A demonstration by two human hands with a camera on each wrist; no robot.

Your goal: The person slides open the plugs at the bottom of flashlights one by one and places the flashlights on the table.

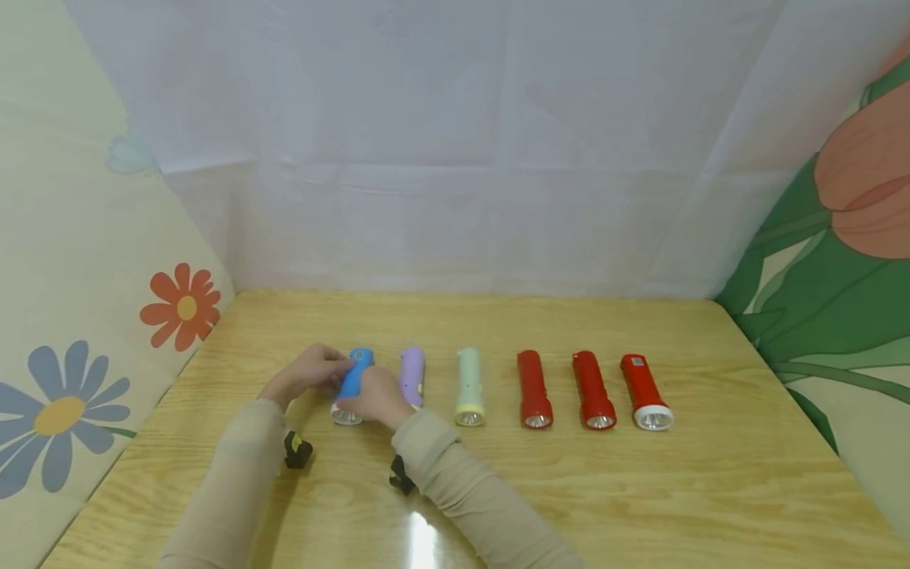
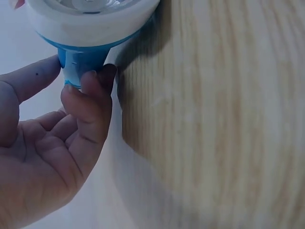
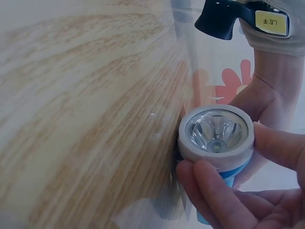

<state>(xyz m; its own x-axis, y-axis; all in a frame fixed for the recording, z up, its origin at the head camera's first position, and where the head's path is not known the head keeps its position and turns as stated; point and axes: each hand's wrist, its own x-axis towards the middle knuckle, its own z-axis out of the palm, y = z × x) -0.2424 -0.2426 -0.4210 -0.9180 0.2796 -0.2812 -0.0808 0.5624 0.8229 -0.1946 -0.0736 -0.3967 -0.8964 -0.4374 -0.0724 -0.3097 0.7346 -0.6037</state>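
Note:
A blue flashlight (image 1: 360, 362) with a white head lies at the left end of a row on the wooden table, lens toward me. My left hand (image 1: 315, 373) pinches its body between thumb and fingers, which the left wrist view shows just behind the white rim (image 2: 95, 28). From the other side my right hand (image 1: 380, 397) grips the head; in the right wrist view its thumb and fingers sit on either side of the lens (image 3: 217, 133). Right beside that hand lies a purple flashlight (image 1: 412, 371), its head partly hidden by the hand.
Farther right lie a pale green flashlight (image 1: 469, 387), two all-red flashlights (image 1: 533, 387) and a red one with a white head (image 1: 643, 387). A white cloth (image 1: 498, 158) hangs behind the table (image 1: 640, 490). Flowered cloths (image 1: 71, 237) flank both sides.

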